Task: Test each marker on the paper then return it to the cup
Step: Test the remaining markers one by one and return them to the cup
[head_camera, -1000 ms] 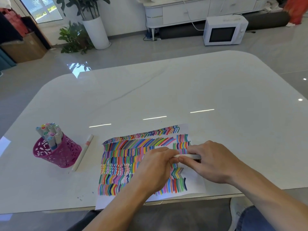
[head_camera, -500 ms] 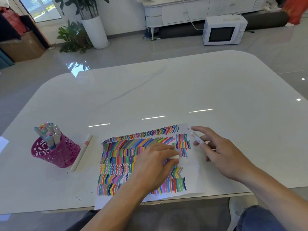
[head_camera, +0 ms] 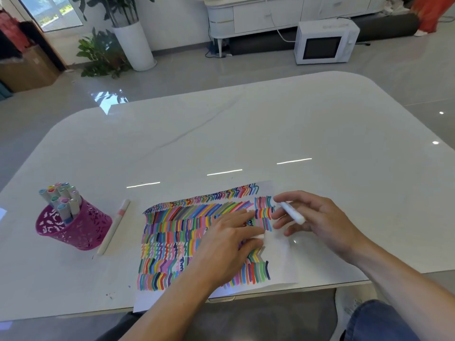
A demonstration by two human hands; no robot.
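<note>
A sheet of paper covered in rows of coloured strokes lies at the table's near edge. My left hand lies on the sheet and pinches a small white marker cap between thumb and fingers. My right hand hovers over the sheet's upper right corner, holding an uncapped white marker in its fingers with the tip pointing up and left. The pink cut-out cup stands at the left with several capped markers in it.
One loose white marker with a pink band lies on the white table between the cup and the sheet. Beyond the table are a microwave on the floor, a white cabinet and potted plants.
My hands pulled the cap off the marker and came apart. My right hand carried the marker up and right to the sheet's upper right corner, while my left hand stayed on the paper with the cap.
</note>
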